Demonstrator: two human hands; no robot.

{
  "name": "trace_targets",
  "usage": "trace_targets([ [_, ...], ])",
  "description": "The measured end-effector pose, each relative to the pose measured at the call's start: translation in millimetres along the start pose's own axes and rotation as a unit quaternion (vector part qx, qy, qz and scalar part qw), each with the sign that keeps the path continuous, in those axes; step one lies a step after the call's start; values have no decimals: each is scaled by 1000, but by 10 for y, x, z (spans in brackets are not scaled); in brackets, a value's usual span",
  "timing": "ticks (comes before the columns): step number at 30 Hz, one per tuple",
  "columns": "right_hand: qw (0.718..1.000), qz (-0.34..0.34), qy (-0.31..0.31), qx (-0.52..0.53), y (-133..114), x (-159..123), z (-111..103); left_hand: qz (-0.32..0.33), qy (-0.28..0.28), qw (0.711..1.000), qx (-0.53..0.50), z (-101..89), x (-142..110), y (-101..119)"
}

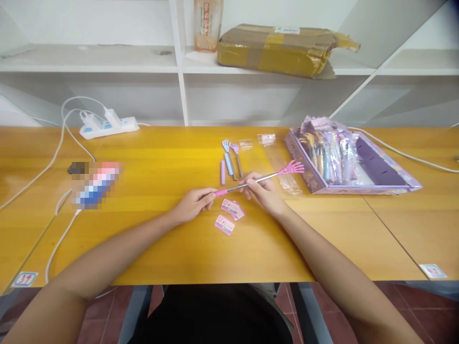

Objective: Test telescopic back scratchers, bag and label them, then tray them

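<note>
A back scratcher [263, 177] with a pink claw head, a metal rod and a pink handle stretches between my two hands above the table. My left hand [193, 204] grips its pink handle end. Around the metal rod, nearer the claw, the fingers of my right hand [263, 193] are closed. Just beyond lie a blue back scratcher [229, 160], a purple-headed one [237, 160] with a bare metal rod, and a loose pink handle sleeve [223, 172]. Small pink printed cards [224, 224] rest on the table below the handle.
A purple box [387, 184] with several bagged back scratchers stands at the right, beside clear plastic sleeves [278, 160]. A power strip [109, 128] with white cables and a blurred object [96, 185] are at the left. A taped cardboard parcel [272, 50] sits on the shelf.
</note>
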State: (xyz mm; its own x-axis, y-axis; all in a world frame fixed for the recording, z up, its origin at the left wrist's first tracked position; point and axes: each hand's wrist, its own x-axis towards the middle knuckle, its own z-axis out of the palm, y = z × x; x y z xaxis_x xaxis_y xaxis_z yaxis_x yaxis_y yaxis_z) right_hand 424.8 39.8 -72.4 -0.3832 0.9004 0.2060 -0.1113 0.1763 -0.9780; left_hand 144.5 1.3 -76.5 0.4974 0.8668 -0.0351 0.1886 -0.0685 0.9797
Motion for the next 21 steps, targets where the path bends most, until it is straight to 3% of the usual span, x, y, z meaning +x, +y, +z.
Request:
trace_targets([
  [15,1000,9,-21,15,-60,26,56,-1,-3,1000,-13,-8,-1,-18],
  [17,999,-4,10,33,-94,67,-6,-2,-1,1000,-11,-1,1,-6],
  [21,981,-59,149,106,-132,164,-189,0,-3,1000,-5,8,-2,13],
])
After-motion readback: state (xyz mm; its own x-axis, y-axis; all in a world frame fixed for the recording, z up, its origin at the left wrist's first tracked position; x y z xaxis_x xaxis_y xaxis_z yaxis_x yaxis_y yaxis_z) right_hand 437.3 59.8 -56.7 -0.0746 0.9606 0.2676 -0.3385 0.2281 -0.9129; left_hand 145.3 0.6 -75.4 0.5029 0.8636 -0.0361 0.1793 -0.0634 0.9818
